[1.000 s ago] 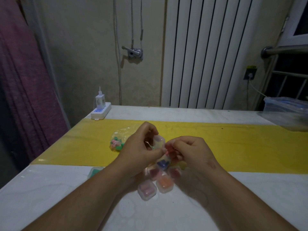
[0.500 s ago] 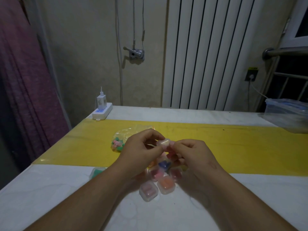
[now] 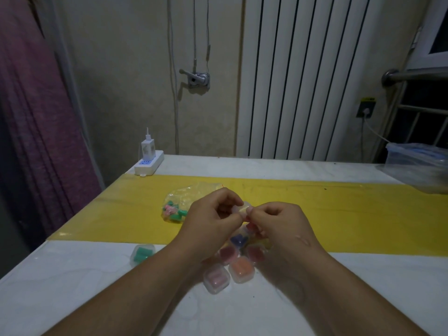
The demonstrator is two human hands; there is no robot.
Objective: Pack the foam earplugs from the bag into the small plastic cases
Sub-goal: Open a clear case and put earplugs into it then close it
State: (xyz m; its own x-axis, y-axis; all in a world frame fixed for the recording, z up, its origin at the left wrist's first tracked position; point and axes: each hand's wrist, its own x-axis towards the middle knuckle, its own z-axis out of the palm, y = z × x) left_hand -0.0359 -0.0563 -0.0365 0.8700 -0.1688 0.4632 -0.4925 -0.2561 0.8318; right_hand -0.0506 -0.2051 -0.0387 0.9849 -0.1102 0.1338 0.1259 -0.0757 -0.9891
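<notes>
Spanning the white table (image 3: 72,287), a yellow strip (image 3: 363,214) lies beneath the left hand (image 3: 211,220) and right hand (image 3: 278,223), which meet with fingers curled. Left of them lies the bag (image 3: 191,195) of earplugs (image 3: 173,212); filled cases (image 3: 241,266) cluster below the hands; one green case (image 3: 140,254) sits apart. Both hands' fingertips pinch a clear case (image 3: 242,209).

This looks like a dimly lit room in a home. A tall white ribbed radiator (image 3: 303,76) stands against the back wall at upper centre-right. A purple curtain (image 3: 31,117) hangs down the left edge, and a window frame (image 3: 436,27) shows at upper right. A power strip (image 3: 149,163) with a plugged-in charger (image 3: 148,149) lies at the far left corner of the white surface (image 3: 266,166).
</notes>
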